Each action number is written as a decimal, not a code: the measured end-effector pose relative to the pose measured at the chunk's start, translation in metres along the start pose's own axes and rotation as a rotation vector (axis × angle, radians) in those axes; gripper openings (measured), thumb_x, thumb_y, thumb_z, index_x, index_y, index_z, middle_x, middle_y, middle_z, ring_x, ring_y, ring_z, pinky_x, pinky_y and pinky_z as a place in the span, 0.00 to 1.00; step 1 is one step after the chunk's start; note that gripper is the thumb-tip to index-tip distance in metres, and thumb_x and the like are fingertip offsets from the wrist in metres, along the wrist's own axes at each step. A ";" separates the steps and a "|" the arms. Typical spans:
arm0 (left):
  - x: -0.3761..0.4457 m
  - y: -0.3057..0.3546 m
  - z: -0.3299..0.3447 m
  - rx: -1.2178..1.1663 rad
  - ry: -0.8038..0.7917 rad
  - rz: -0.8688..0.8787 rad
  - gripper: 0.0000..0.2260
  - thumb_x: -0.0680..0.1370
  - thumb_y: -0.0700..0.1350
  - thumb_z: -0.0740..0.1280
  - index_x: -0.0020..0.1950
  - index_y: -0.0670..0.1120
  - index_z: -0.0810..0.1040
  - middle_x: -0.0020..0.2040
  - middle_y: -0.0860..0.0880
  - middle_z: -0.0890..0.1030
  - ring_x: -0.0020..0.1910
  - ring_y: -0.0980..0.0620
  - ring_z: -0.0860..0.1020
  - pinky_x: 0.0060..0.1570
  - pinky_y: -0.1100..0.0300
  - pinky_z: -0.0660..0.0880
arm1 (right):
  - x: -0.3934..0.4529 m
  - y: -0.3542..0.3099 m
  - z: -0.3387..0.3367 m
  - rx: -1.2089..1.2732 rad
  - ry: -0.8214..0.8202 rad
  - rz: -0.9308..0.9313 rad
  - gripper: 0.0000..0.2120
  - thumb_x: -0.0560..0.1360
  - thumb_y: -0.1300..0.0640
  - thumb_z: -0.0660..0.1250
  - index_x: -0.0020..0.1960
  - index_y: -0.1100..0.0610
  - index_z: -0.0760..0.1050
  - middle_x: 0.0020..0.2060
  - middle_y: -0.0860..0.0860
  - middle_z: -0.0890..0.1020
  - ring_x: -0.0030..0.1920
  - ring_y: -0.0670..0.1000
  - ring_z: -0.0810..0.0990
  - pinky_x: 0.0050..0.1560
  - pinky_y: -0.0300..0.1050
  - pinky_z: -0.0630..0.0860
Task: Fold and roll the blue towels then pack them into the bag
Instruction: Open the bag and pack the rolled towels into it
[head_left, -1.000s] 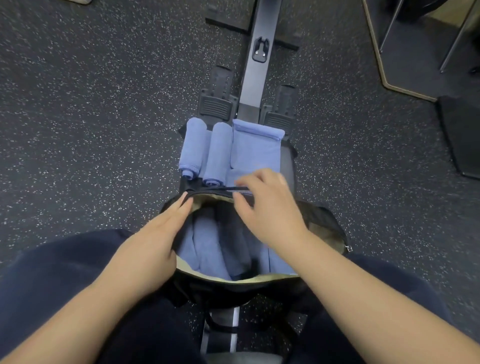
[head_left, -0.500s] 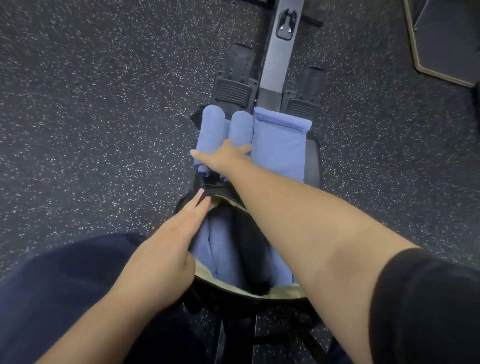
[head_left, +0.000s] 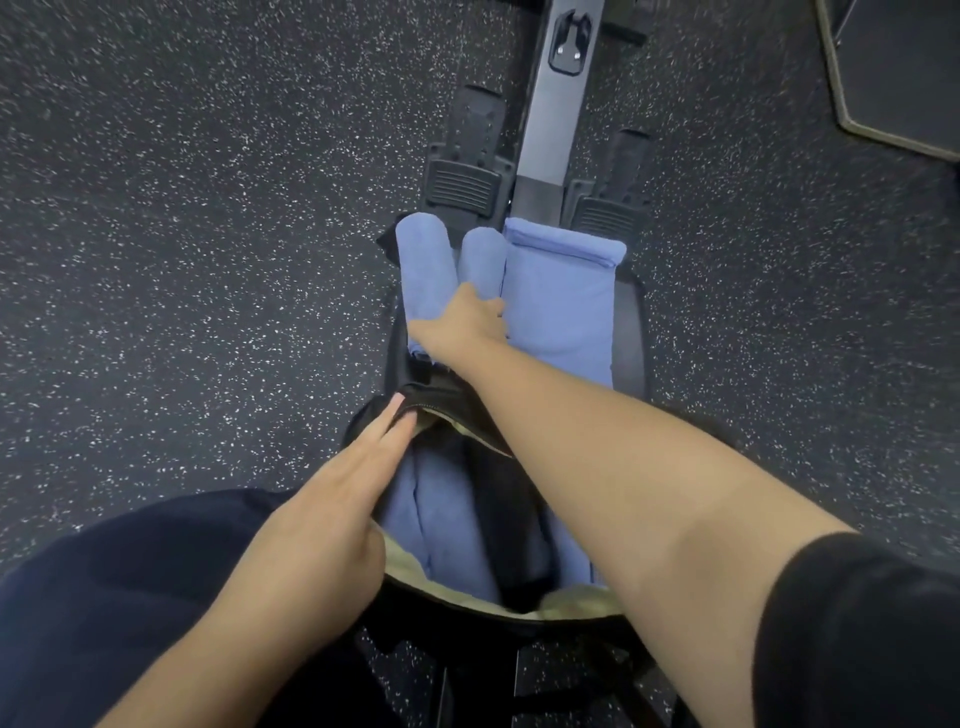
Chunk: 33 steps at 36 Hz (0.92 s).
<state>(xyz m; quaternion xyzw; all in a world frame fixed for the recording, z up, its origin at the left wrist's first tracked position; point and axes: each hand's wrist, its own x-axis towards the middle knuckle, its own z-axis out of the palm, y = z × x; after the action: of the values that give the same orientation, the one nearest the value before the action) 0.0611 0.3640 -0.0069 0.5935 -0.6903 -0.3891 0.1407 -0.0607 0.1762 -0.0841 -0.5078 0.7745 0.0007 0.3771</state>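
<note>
Two rolled blue towels lie side by side on the black seat of a rowing machine: the left roll (head_left: 423, 267) and the middle roll (head_left: 483, 257). A folded flat blue towel (head_left: 561, 306) lies to their right. My right hand (head_left: 462, 325) reaches forward and its fingers curl around the near end of the middle roll. An open black bag (head_left: 467, 603) with a pale lining sits between my knees, with blue towels (head_left: 441, 525) inside. My left hand (head_left: 337, 504) rests with straight fingers against the bag's left rim, holding it apart.
The rowing machine's grey rail (head_left: 556, 104) and two black footplates (head_left: 465, 182) run away ahead. Dark speckled rubber floor (head_left: 182, 234) spreads on both sides. A dark mat with a pale edge (head_left: 893, 78) lies at the top right. My dark trouser leg (head_left: 104, 597) fills the lower left.
My right hand left the bag's rim, reached forward over the rolled towels, and now closes on the middle roll. My left hand stays at the bag's left rim.
</note>
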 end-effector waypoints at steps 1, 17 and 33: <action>0.000 0.000 0.000 0.000 -0.001 0.002 0.46 0.69 0.28 0.61 0.68 0.70 0.44 0.67 0.81 0.37 0.67 0.81 0.46 0.59 0.84 0.46 | -0.003 0.002 -0.002 0.041 -0.009 -0.015 0.30 0.68 0.41 0.70 0.63 0.52 0.64 0.60 0.57 0.65 0.54 0.61 0.76 0.53 0.51 0.76; -0.001 0.003 0.005 0.019 0.031 0.018 0.43 0.67 0.24 0.59 0.77 0.52 0.54 0.71 0.68 0.49 0.67 0.80 0.44 0.65 0.81 0.44 | -0.099 0.028 -0.069 0.561 0.104 -0.290 0.38 0.54 0.41 0.65 0.63 0.51 0.67 0.57 0.55 0.74 0.50 0.57 0.80 0.46 0.57 0.81; -0.010 0.018 0.005 0.032 0.043 -0.038 0.42 0.68 0.25 0.59 0.79 0.50 0.53 0.72 0.63 0.49 0.72 0.66 0.49 0.61 0.83 0.42 | -0.225 0.146 -0.106 0.420 0.047 -0.442 0.21 0.58 0.52 0.70 0.48 0.43 0.67 0.55 0.48 0.73 0.49 0.37 0.74 0.40 0.25 0.69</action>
<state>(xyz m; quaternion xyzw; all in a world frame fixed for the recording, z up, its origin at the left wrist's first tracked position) 0.0477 0.3747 0.0049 0.6169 -0.6818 -0.3680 0.1386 -0.1925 0.3828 0.0677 -0.5750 0.6369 -0.2531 0.4468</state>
